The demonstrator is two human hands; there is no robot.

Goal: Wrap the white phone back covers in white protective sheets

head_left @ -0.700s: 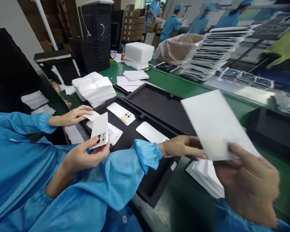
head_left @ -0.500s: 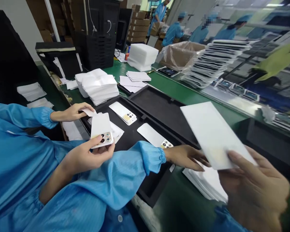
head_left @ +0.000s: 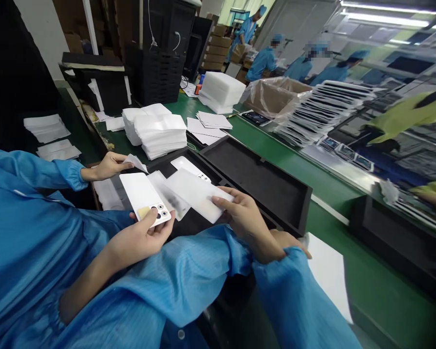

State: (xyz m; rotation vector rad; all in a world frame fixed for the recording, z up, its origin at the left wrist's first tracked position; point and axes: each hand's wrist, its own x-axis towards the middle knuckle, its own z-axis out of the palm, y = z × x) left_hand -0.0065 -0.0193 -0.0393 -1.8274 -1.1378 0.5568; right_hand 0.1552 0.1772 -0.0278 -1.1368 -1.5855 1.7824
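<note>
Lying between the thumb and fingers of the wearer's right hand [head_left: 245, 213], a flat white sleeve [head_left: 194, 189] is grasped by its near right end. The thumb is pressed on top, and the sleeve is stretched away from the fingers toward the upper left. It is held above a black tray [head_left: 194, 223]; whether anything below is touched cannot be told. Just beyond the sleeve, a white phone [head_left: 184, 166] in the tray is partly covered from view.

The wearer's left hand [head_left: 289, 239] is mostly hidden behind the right wrist. Its fingertips are placed at the edge of a white sheet [head_left: 329, 276] on the green worktop [head_left: 381, 274]; whether they are closed on it cannot be told.

To the left, a second white phone [head_left: 140, 194] is held, camera end nearest, in a co-worker's right hand [head_left: 141, 240]. A small white slip [head_left: 136, 162] is pinched in the co-worker's left hand [head_left: 111, 166]. Beyond the tray, a stack of white pouches [head_left: 162, 135] is set.
</note>
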